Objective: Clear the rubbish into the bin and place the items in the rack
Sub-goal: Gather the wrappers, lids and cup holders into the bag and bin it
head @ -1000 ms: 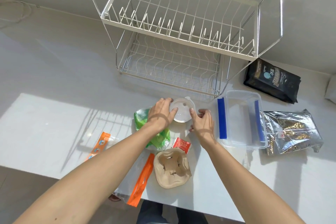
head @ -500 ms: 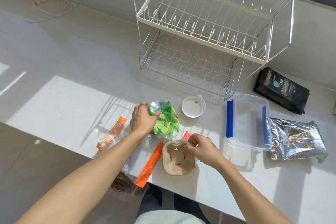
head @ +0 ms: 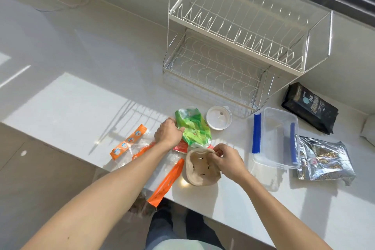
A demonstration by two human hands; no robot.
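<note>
My left hand [head: 169, 133] grips the left edge of a crumpled green wrapper [head: 193, 128] on the white counter. My right hand [head: 227, 161] pinches the upper right rim of a beige cardboard cup holder [head: 199, 170] lying near the counter's front edge. A small red sachet [head: 180, 146] lies between them, partly covered. A round white lid [head: 218, 117] rests just right of the wrapper. Two clear bags with orange strips [head: 129, 142] [head: 166, 178] lie under my left forearm. The white two-tier wire rack [head: 239, 46] stands at the back with nothing in it.
A clear plastic box with blue clips [head: 276, 138] sits to the right of my right hand. A silver foil pouch [head: 324, 160] and a black bag [head: 310, 107] lie further right. No bin shows in view. The counter's front edge runs diagonally below my arms.
Both hands left the round lid. My left hand took hold of the green wrapper and my right hand moved down onto the cup holder's rim. The camera view swung left.
</note>
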